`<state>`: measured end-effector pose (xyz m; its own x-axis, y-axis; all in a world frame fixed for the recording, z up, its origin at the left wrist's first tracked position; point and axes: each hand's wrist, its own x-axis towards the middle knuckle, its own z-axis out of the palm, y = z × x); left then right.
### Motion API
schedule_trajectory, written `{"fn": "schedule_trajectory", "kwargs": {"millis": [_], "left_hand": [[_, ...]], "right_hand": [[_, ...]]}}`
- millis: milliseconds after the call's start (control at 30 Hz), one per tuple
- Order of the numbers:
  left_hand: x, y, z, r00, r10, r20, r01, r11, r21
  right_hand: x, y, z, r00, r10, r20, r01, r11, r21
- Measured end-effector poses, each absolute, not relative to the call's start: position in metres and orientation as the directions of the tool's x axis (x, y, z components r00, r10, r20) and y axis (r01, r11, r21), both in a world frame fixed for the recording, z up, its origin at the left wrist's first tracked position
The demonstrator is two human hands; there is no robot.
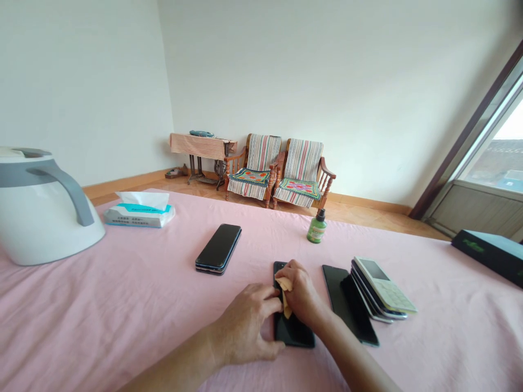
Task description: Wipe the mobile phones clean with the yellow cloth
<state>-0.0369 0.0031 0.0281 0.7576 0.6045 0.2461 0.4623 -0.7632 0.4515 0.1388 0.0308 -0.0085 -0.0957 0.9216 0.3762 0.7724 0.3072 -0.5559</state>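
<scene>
A black phone (295,333) lies on the pink cloth before me. My right hand (300,291) is closed on a yellow cloth (286,311) and presses it against the phone's upper part. At the phone's left edge rests my left hand (249,324), its fingers apart and touching the side. Just right of them is another dark phone (347,299), flat on the cloth. Beside it leans a stack of phones with a white keypad phone (386,286) on top. A second stack of dark phones (219,247) sits to the left.
A green spray bottle (316,227) stands behind the phones. At the left are a white jug (44,212) and a tissue pack (139,212). A black box (488,253) lies at the right edge. Two chairs (300,169) stand beyond the pink-covered surface (155,305).
</scene>
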Motion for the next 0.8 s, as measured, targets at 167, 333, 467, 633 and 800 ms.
{"fn": "schedule_trajectory", "kwargs": {"millis": [167, 333, 467, 633, 800], "left_hand": [[-0.037, 0.003, 0.026, 0.748, 0.612, 0.256, 0.465, -0.759, 0.457], [-0.038, 0.001, 0.025, 0.735, 0.62, 0.273, 0.455, -0.75, 0.479], [-0.04, 0.0, 0.027, 0.733, 0.631, 0.255, 0.473, -0.742, 0.475], [-0.041, 0.0, 0.027, 0.733, 0.636, 0.242, 0.478, -0.735, 0.481], [-0.041, 0.001, 0.026, 0.721, 0.657, 0.222, 0.482, -0.704, 0.522]], "right_hand": [[0.153, 0.03, 0.001, -0.056, 0.929, 0.366, 0.817, 0.253, -0.518], [0.161, 0.029, 0.0, -0.081, 0.921, 0.382, 0.79, 0.293, -0.539], [0.16, 0.027, -0.003, -0.109, 0.911, 0.398, 0.734, 0.344, -0.585], [0.161, 0.029, -0.003, -0.046, 0.923, 0.382, 0.79, 0.268, -0.552], [0.161, 0.045, -0.005, -0.011, 0.923, 0.384, 0.804, 0.236, -0.546]]}}
